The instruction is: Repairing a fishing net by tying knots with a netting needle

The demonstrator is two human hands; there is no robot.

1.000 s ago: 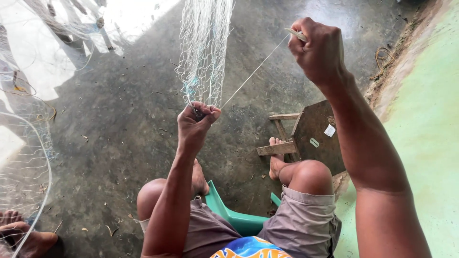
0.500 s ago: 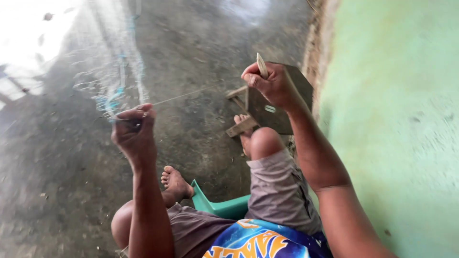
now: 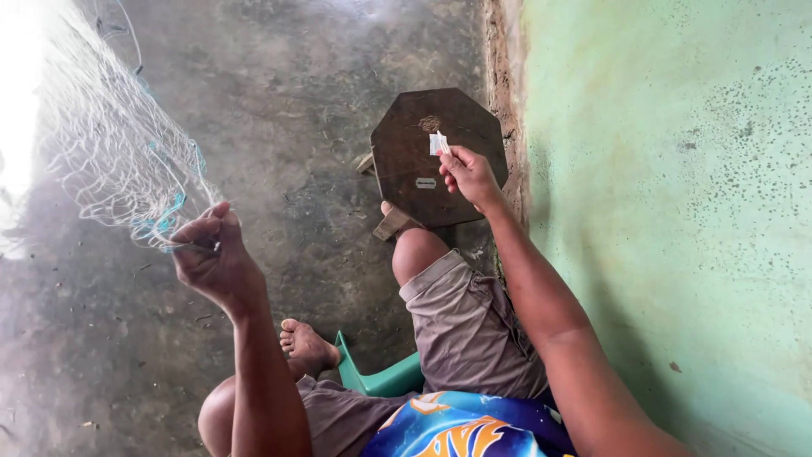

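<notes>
My left hand [image 3: 210,254] pinches the edge of a thin white fishing net [image 3: 110,161] that has blue cord along its rim and hangs from the upper left. Above a dark octagonal wooden stool [image 3: 414,161], my right hand [image 3: 467,173] holds a small white netting needle [image 3: 439,142] between thumb and fingers. Any thread between the two hands is too fine to make out. I sit on a green plastic seat [image 3: 381,381], knees apart, one bare foot [image 3: 306,347] on the floor.
The floor [image 3: 288,110] is rough grey concrete with small debris. A pale green wall [image 3: 677,211] runs along the right, close to my right arm. The stool stands against the wall's crumbling base. Bright light falls at the upper left.
The view has swung down and right. My right hand has dropped with the needle from high up to just above the stool. My left hand keeps its grip on the net.
</notes>
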